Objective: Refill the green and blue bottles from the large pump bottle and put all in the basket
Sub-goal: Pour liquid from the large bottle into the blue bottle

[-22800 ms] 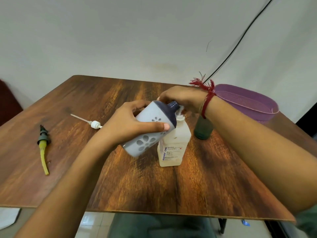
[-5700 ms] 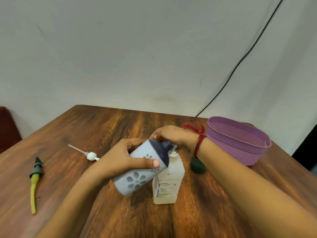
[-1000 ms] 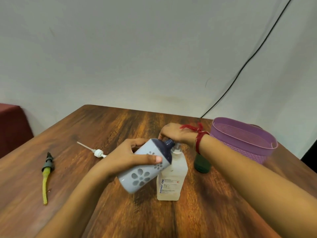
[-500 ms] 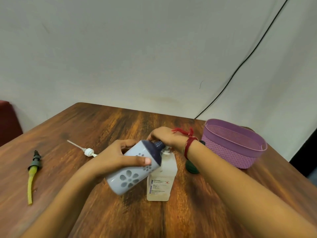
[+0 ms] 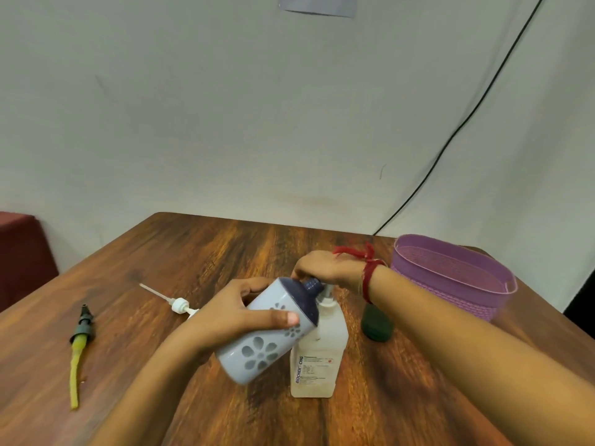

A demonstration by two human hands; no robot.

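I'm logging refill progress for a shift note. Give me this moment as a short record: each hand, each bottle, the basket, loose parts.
left hand: grips the blue bottle, which is tilted with its dark neck at the pump spout
right hand: fingers bent over the pump head of the large pump bottle
large pump bottle: upright on the table
green bottle: standing on the table, partly hidden by the right forearm
purple basket: far right, no bottle in it
loose parts: white pump with tube and dark pump with yellow tube, lying at left

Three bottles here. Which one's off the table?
The blue bottle, held tilted in the left grip. The pump bottle and green bottle both stand upright on the table.
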